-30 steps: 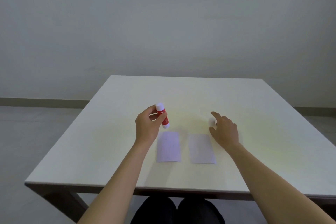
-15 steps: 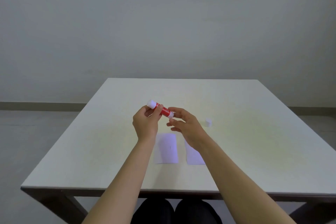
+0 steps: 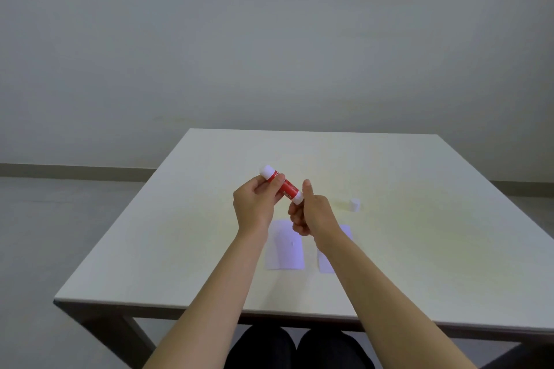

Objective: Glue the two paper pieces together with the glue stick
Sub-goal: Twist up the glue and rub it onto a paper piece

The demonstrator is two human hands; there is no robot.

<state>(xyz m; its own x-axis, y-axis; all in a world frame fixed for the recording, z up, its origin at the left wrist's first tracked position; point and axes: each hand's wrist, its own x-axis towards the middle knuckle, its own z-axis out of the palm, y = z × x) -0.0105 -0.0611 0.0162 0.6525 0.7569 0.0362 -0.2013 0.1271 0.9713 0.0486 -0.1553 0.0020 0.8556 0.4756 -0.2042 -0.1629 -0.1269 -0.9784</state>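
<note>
A red glue stick [image 3: 284, 187] with white ends is held tilted above the table, its cap off. My left hand [image 3: 254, 208] grips its red body. My right hand [image 3: 311, 213] pinches the white lower end between thumb and fingers. Two pale rectangular paper pieces lie side by side on the table below: the left paper [image 3: 286, 246] is mostly visible, the right paper [image 3: 344, 234] is largely covered by my right forearm. The white cap [image 3: 354, 204] stands on the table to the right of my hands.
The cream table [image 3: 180, 234] reaches to a near edge above my dark-clothed knees [image 3: 287, 347]. A plain grey wall and floor lie behind it.
My right hand left the cap on the table and came left to the glue stick's lower end. The stick tilted from nearly upright to slanting.
</note>
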